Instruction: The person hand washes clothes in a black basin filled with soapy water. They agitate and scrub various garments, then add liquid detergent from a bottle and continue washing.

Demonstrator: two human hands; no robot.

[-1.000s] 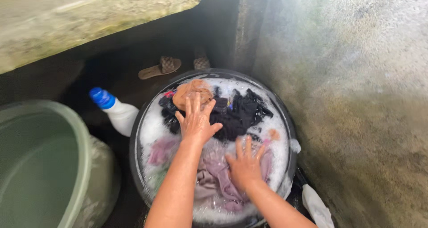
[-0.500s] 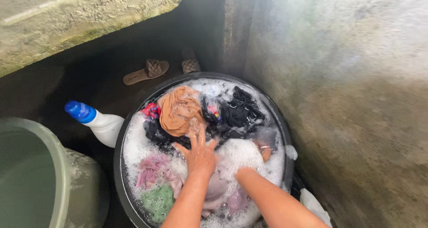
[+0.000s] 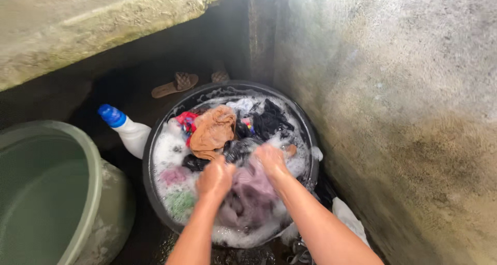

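the left hand [image 3: 215, 178] and the right hand [image 3: 271, 160] are both down in a round black plastic wash basin [image 3: 151, 146] that stands on the dark wet floor and is full of white foam and soaked clothes. both hands are blurred. the left hand looks curled into a fist on the pale pink-mauve wet cloth [image 3: 252, 192] that lies at the near side of the basin, between the two forearms. the right hand rests on the far edge of this same cloth, but i cannot tell if its fingers are closed on it or only pressed flat.

further in the basin lie a crumpled orange-brown garment [image 3: 212, 130], a black garment [image 3: 269, 121] and a small red piece [image 3: 186, 121]. a white plastic bottle with a blue cap [image 3: 129, 130] leans just beside the basin on the left, and a large pale green plastic tub [image 3: 46, 192] stands further left. a brown sandal [image 3: 175, 84] lies behind.

to scrub well, i think the cloth should be bunched firmly in both hands and rubbed against itself, low over the foam so water stays inside the basin.
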